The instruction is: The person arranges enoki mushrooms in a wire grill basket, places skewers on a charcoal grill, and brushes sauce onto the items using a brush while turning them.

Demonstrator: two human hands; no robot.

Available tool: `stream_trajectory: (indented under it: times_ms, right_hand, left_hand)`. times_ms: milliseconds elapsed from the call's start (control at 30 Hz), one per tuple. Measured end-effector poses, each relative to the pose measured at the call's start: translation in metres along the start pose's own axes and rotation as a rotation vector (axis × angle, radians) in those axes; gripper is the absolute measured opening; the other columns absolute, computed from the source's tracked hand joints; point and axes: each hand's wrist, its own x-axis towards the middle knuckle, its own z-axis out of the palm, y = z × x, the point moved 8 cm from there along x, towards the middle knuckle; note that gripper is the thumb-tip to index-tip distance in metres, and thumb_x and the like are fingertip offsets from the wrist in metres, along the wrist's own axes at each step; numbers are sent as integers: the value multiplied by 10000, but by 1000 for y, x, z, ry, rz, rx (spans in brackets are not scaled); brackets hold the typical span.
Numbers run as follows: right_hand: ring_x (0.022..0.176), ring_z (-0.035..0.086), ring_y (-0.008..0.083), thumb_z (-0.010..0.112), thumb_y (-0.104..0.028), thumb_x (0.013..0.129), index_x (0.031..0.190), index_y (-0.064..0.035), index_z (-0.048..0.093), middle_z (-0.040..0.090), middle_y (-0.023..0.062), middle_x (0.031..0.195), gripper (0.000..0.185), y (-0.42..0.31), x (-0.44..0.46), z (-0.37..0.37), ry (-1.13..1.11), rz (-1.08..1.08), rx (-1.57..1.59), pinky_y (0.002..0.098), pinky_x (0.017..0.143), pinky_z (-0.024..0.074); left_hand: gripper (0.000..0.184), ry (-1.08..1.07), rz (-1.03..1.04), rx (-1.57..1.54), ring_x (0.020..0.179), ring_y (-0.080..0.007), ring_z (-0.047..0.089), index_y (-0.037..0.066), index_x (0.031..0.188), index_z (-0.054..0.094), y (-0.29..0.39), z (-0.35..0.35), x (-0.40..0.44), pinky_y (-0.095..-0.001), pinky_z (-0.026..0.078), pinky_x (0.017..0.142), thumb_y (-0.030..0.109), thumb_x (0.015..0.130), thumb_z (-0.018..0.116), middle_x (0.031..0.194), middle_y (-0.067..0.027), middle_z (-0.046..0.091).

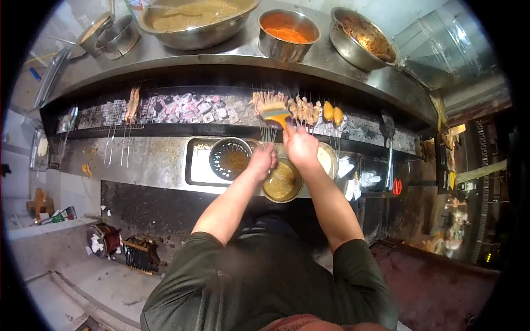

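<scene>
My right hand (302, 147) is closed round the yellow handle of a basting brush (279, 113). The bristles rest on or just over the meat skewers (258, 99) lying across the charcoal grill. My left hand (263, 160) grips the thin metal ends of these skewers in a bunch, on the near side of the grill. More skewers of browned meat (305, 110) lie to the right, beside two yellow-orange pieces (333, 112) on sticks. Under my hands stands a bowl of brown sauce (280, 181). A round pan of dark liquid (231, 159) sits left of it on a metal tray (190, 165).
Hot coals (193, 108) fill the middle of the grill. A wire rack (113, 113) with one browned skewer (132, 105) is at left. On the back shelf stand a large basin (199, 36), a pot of red powder (289, 36) and a stained bowl (364, 38). Tongs (391, 149) lie at right.
</scene>
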Motion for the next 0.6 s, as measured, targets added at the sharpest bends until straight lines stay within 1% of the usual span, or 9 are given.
stream_trajectory:
  times_ms: [67,167,267,400,433,467,533,567,600]
  right_hand:
    - [645,649,356,600,-275,849,1033,-156,670,635,153,779,230,-3,9,2,-19,-3,0,459,596,533]
    - [701,654,359,595,-274,846,1008,-144,672,655,167,813,222,-8,37,-14,54,50,52,483,647,528]
    - [726,654,356,597,-266,838,968,-139,675,663,170,815,197,-11,56,25,-140,-34,-1,472,659,528]
    - [709,650,357,587,-236,832,861,-94,648,651,168,737,158,-23,66,-8,142,-51,79,477,641,520]
    - [598,644,341,538,-224,858,805,-49,649,657,168,756,214,-25,65,14,2,-109,-17,457,575,529]
    - [580,646,313,552,-229,855,819,-43,643,643,144,726,211,-33,57,19,48,-253,-85,440,541,529]
    - [574,647,299,563,-234,849,839,-46,633,631,131,716,201,-39,43,-15,88,-202,-23,438,509,520]
    - [538,623,322,581,-282,852,881,-99,644,618,153,714,196,-37,32,-22,67,-135,-29,442,506,511]
    - [538,625,314,592,-280,844,929,-108,655,618,152,739,203,-37,19,-15,-45,-130,-83,434,507,516]
  left_hand:
    - [184,140,-53,105,450,-106,394,91,890,476,-5,-10,-1,-261,295,394,251,980,457,622,4,462]
    - [182,148,-66,68,450,-106,390,103,885,492,-2,-11,-7,-257,290,397,249,982,439,604,12,444]
    - [180,138,-82,98,464,-109,403,99,896,509,2,-16,-15,-263,301,404,247,974,444,607,8,451]
    - [181,153,-40,158,485,-118,423,91,868,538,3,-26,-8,-276,325,423,240,945,468,614,-2,468]
    - [203,154,4,169,511,-136,450,69,848,573,0,-31,-3,-296,360,458,242,917,492,646,-22,512]
    - [214,177,9,219,527,-141,459,59,855,582,-7,-38,0,-300,368,473,245,914,495,659,-29,523]
    - [239,228,47,295,560,-149,479,38,869,600,-5,-43,7,-308,385,503,252,908,501,684,-44,546]
    - [273,247,55,330,630,-170,520,2,915,614,5,-40,-1,-324,423,567,253,906,507,734,-75,583]
    - [243,259,69,367,611,-150,500,12,914,586,12,-35,-9,-304,408,547,240,922,501,717,-52,560]
